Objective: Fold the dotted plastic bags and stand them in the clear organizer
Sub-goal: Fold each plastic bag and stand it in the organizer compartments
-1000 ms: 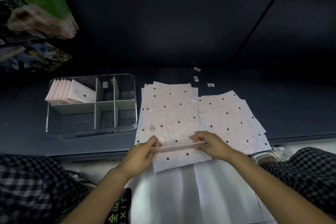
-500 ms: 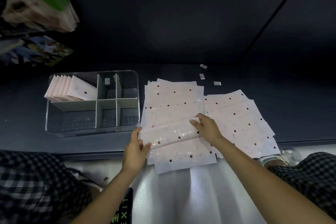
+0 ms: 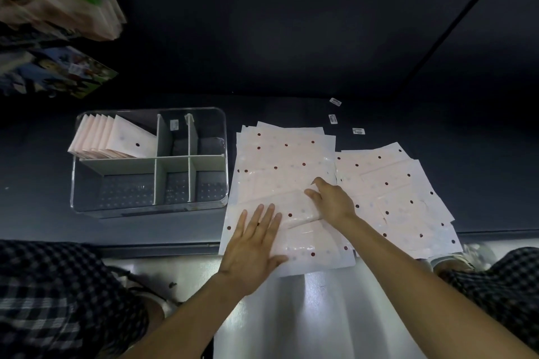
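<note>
The left hand lies flat with fingers spread on the near half of the top dotted bag, seemingly to pin it, while the right hand curls its fingers over the doubled-over strip just beyond the left fingertips, likely flattening the crease; the clear organizer waits off to their left.

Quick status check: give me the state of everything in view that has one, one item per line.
Left hand: open, fingers flat, pressing the top bag.
Right hand: fingers on the fold's right end; grip unclear.
Top bag: partly folded, lying on the near stack.
Near stack: flat, unfolded.
Right stack: flat, unfolded, fanned out.
Clear organizer: open-topped, back-left compartment in use.
Folded bags: standing, leaning, in that compartment.
</note>
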`<state>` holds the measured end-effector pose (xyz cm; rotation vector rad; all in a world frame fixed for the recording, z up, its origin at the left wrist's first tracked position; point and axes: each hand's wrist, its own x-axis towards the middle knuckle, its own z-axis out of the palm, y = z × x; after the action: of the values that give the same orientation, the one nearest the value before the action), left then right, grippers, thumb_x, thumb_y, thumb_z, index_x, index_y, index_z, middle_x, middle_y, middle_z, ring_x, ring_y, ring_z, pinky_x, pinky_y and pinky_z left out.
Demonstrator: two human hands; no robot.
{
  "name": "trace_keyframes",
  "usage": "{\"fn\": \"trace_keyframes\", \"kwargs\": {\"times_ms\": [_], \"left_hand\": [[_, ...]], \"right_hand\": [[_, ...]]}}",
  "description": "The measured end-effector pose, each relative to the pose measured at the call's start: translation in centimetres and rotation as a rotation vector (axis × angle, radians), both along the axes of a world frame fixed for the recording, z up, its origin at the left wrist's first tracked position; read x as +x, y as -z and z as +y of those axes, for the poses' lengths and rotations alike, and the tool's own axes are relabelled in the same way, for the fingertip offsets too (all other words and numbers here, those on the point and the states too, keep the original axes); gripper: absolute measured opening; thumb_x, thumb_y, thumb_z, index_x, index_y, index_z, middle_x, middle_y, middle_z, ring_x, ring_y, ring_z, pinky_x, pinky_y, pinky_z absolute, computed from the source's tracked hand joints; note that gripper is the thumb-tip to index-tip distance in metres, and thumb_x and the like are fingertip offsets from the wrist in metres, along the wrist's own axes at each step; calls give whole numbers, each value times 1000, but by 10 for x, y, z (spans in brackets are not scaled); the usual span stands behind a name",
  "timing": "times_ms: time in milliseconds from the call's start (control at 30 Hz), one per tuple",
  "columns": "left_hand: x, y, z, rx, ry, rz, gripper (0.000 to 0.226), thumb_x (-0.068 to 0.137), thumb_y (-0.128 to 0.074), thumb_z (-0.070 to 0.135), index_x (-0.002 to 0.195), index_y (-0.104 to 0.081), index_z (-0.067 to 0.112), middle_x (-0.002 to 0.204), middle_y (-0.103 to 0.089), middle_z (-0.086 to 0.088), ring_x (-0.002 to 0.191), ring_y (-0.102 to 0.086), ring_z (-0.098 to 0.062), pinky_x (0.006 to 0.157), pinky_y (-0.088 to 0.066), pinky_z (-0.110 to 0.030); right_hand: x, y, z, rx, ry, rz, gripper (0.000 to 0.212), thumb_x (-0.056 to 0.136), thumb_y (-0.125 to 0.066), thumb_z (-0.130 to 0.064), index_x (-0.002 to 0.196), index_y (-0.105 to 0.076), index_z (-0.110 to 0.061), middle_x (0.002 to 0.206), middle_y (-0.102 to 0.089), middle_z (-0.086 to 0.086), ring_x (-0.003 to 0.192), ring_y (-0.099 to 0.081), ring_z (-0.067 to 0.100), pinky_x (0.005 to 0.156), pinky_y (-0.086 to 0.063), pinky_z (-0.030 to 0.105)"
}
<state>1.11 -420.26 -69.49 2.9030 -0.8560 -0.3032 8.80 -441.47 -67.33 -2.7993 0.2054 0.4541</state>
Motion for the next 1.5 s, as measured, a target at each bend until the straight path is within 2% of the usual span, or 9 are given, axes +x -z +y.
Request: {"fn": "trace_keyframes", "kwargs": {"times_ms": [200, 367, 533, 767, 900, 1100, 1300, 1400, 1500], "left_hand": [[-1, 12, 12, 40, 51, -23, 76, 87, -25, 73, 149, -24, 29, 155, -20, -15, 141, -19, -38, 112, -23, -57], [0, 17, 10, 41, 59, 25, 76, 84, -22, 76, 148, 1, 42, 154, 14, -18, 140, 15, -42, 111, 3, -53], [1, 17, 9, 82, 73, 91, 73, 84, -18, 77, 145, -24, 38, 150, 31, -16, 135, 36, -35, 112, 16, -54], [2, 10, 10, 44, 54, 122, 75, 82, -19, 78, 132, 32, 54, 145, 42, -9, 132, 40, -34, 111, 24, -50], [2, 8, 10, 39, 36, 147, 74, 81, -18, 80, 134, 27, 54, 148, 39, -8, 133, 40, -31, 113, 21, -48], [5, -2, 6, 11, -1, 200, 71, 82, -24, 78, 144, -2, 52, 154, 28, -7, 138, 33, -28, 113, 20, -46], [10, -24, -3, -40, -177, 161, 75, 87, -29, 70, 149, -10, 32, 156, -21, 2, 145, -13, -19, 118, 0, -45], [16, -44, -9, -162, -267, 45, 42, 95, -35, 54, 129, -46, 30, 120, -62, 6, 119, -51, -15, 112, -19, -32], [18, -66, -9, -421, -421, 82, 31, 99, -40, 35, 76, -55, 20, 68, -61, 2, 73, -56, -24, 68, -39, -30]], "right_hand": [[-3, 1, 5, -11, 62, 1, 31, 100, -36, -37, 114, -45, -10, 93, -64, 13, 87, -60, 32, 63, -39, 30], [-35, -3, 28, -21, -37, -434, 44, 93, -55, -27, 131, -47, -6, 133, -53, 13, 120, -49, 30, 99, -40, 37], [-71, 10, 54, 257, -588, -147, 56, 101, -36, -29, 150, -11, -18, 157, -7, -4, 146, -10, 12, 116, -2, 19], [-58, 10, 17, 423, -93, -57, 58, 102, -34, -30, 151, -6, -18, 158, -11, -2, 145, -12, 11, 116, -11, 21], [-49, 6, 3, 414, 244, -220, 50, 96, -51, -17, 142, -34, -10, 141, -39, 9, 127, -40, 23, 107, -32, 28], [-25, -12, -5, 510, 395, 66, 56, 84, -69, -22, 132, -42, -10, 118, -57, 14, 95, -54, 20, 84, -43, 27], [-11, -52, 7, 1041, 732, 309, 61, 85, -63, -1, 136, -33, -13, 102, -56, 9, 55, -51, 13, 46, -42, 20], [-16, -76, 22, 1195, 746, 329, 52, 86, -60, 1, 133, -39, -7, 91, -56, 12, 45, -53, 9, 41, -44, 15], [-25, -103, 30, 1363, 779, 245, 34, 90, -62, -29, 116, -47, -12, 76, -61, 9, 46, -54, 10, 43, -46, 18]]}}
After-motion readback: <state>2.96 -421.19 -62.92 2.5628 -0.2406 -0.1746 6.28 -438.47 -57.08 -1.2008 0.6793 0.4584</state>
